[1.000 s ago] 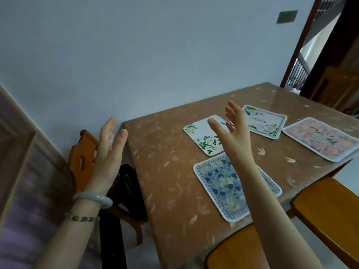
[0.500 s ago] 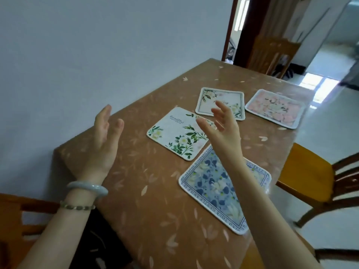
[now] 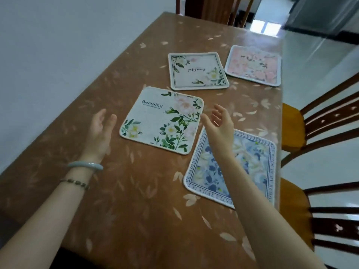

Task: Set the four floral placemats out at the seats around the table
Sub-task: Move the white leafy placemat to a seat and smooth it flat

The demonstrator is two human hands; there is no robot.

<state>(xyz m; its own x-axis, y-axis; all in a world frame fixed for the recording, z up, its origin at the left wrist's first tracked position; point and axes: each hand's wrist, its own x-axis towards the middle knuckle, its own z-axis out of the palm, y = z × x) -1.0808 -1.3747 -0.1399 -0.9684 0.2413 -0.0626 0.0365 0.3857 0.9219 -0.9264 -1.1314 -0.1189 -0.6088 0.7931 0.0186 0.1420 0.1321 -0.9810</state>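
Several floral placemats lie flat on the brown table (image 3: 136,191). A white mat with green leaves and the word "Beautiful" (image 3: 163,119) is in the middle. A blue floral mat (image 3: 246,164) lies at the near right edge, partly under my right forearm. Farther off are a white bordered mat (image 3: 198,70) and a pink mat (image 3: 254,65). My left hand (image 3: 100,131) hovers open just left of the "Beautiful" mat. My right hand (image 3: 219,127) hovers open at that mat's right corner, above the blue mat. Neither hand holds anything.
A white wall (image 3: 58,45) runs along the table's left side. Two wooden chairs (image 3: 330,117) (image 3: 314,216) stand at the right edge. Another chair (image 3: 219,8) sits at the far end, before a doorway.
The view has swung right and down along the table. Both open hands have dropped lower, to either side of the "Beautiful" mat. The mats have not moved.
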